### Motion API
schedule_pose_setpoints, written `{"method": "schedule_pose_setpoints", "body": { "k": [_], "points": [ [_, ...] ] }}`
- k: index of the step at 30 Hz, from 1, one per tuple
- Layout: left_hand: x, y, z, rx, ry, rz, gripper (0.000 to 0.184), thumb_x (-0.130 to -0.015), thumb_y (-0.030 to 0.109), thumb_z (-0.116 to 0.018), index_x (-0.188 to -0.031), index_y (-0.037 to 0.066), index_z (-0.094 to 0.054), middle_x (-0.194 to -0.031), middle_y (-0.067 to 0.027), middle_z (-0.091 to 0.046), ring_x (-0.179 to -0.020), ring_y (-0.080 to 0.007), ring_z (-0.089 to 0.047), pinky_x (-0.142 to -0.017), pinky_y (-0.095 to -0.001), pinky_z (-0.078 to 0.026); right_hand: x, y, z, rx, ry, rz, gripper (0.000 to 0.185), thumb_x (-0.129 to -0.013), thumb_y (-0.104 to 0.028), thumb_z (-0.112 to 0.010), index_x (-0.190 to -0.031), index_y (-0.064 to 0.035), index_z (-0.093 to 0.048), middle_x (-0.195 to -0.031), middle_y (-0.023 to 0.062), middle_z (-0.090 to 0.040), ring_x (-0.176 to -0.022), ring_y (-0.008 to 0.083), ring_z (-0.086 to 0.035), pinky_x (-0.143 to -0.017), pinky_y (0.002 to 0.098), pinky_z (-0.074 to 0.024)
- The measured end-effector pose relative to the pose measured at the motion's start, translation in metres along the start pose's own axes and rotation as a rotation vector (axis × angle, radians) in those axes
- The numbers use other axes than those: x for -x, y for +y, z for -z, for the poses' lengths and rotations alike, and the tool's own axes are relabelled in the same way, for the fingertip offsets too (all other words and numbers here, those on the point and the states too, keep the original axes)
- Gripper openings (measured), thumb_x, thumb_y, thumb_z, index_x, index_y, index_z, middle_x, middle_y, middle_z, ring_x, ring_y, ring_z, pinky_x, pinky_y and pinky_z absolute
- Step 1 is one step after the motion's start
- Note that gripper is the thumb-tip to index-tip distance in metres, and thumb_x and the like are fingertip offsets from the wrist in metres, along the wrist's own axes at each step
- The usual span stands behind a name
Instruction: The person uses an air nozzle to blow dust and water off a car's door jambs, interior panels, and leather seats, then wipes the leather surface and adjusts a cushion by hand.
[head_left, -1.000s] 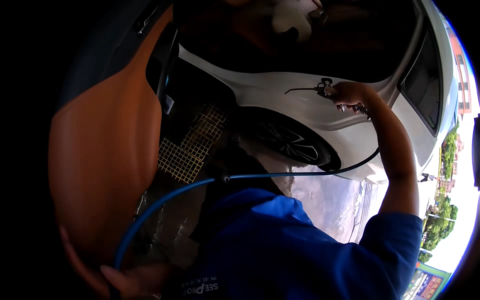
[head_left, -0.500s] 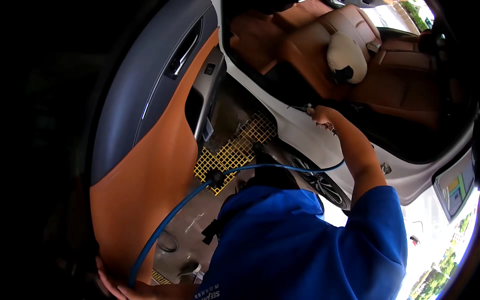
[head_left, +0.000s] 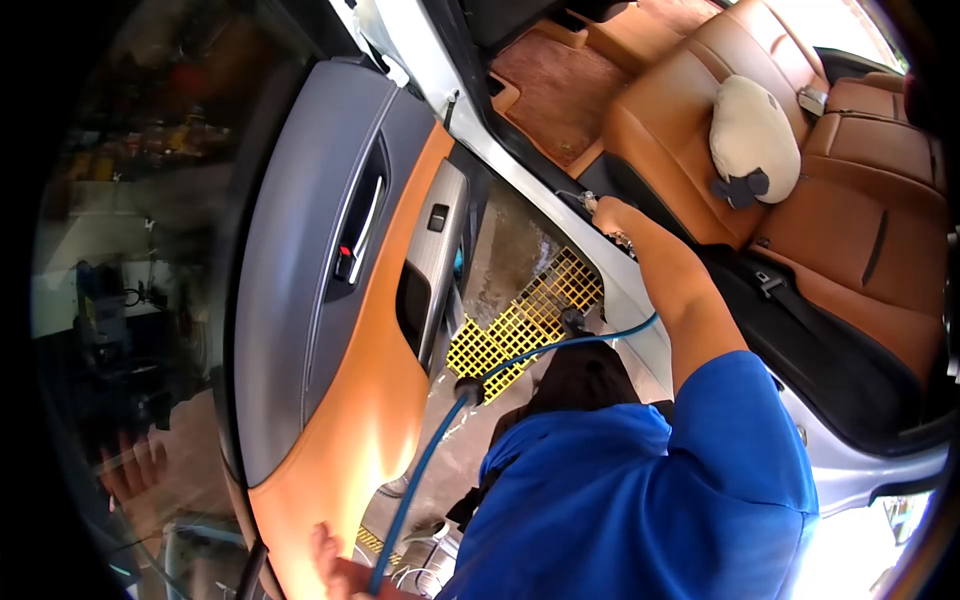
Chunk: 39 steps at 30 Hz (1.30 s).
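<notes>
My right hand (head_left: 615, 218) is closed around a metal spray gun (head_left: 589, 202), whose thin nozzle points left at the sill of the car's open rear doorway. A blue hose (head_left: 540, 350) loops from below that hand across my body to the bottom left. There my left hand (head_left: 345, 575), partly cut off by the frame edge, is beside the hose and the orange lower door panel (head_left: 340, 460). Its fingers are raised and apart; whether the palm touches the hose is hard to tell.
The open door (head_left: 310, 250) stands on the left. Brown rear seats (head_left: 680, 130) with a beige cushion (head_left: 752, 140) fill the upper right. A yellow floor grating (head_left: 520, 325) lies between door and car. Metal canisters (head_left: 430, 550) stand at the bottom.
The view has swung toward the car interior, which is now brighter. My right hand with the spray gun has moved from the outer rear panel to the door sill. My left fingers have come off the door edge.
</notes>
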<state>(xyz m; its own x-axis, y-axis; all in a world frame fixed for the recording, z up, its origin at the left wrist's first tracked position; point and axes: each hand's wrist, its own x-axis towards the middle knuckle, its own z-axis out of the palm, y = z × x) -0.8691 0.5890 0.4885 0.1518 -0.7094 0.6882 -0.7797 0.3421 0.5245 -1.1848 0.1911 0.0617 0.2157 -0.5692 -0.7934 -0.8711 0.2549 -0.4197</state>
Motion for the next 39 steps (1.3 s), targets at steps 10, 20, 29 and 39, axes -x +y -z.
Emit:
{"method": "schedule_pose_setpoints", "body": {
  "k": [10,20,29,39],
  "points": [
    [-0.111,-0.115,-0.044,-0.451,-0.486,-0.229,0.041,-0.1,0.027,-0.037,-0.126,-0.001,-0.052,-0.13,-0.0285,-0.053,-0.121,-0.0499,-0.049,-0.104,-0.057,-0.038,-0.027,-0.083,0.048,-0.009,0.384,0.266,0.025,-0.078,-0.001,-0.052,-0.094,0.0092,-0.069,-0.098,0.0304,-0.066,-0.092,0.0403,-0.067,-0.077,0.0465,-0.0533],
    [-0.104,-0.125,-0.046,-0.357,-0.33,-0.251,0.041,-0.1,0.027,-0.04,-0.12,-0.006,-0.055,-0.118,-0.0255,-0.061,-0.111,-0.0443,-0.058,-0.098,-0.0518,-0.044,0.048,-0.105,0.069,-0.046,0.462,0.434,0.03,-0.083,-0.011,-0.051,-0.107,0.0063,-0.057,-0.101,0.0313,-0.064,-0.099,0.0443,-0.062,-0.088,0.0479,-0.0474],
    [-0.101,-0.125,-0.049,-0.319,-0.194,-0.241,0.043,-0.099,0.031,-0.045,-0.111,-0.007,-0.06,-0.111,-0.0228,-0.065,-0.106,-0.04,-0.061,-0.096,-0.0478,-0.047,0.148,-0.105,0.082,0.002,0.597,0.659,0.031,-0.085,-0.016,-0.057,-0.108,0.0046,-0.051,-0.095,0.03,-0.064,-0.093,0.0462,-0.061,-0.083,0.0507,-0.0484],
    [-0.102,-0.127,-0.045,-0.21,-0.132,-0.23,0.032,-0.092,0.021,-0.05,-0.107,-0.005,-0.062,-0.103,-0.0213,-0.067,-0.1,-0.0393,-0.063,-0.091,-0.0468,-0.049,0.351,-0.125,0.164,-0.083,0.759,0.702,0.041,-0.092,-0.026,-0.058,-0.118,0.0048,-0.048,-0.095,0.0301,-0.064,-0.092,0.0451,-0.062,-0.082,0.049,-0.049]
  ]
}}
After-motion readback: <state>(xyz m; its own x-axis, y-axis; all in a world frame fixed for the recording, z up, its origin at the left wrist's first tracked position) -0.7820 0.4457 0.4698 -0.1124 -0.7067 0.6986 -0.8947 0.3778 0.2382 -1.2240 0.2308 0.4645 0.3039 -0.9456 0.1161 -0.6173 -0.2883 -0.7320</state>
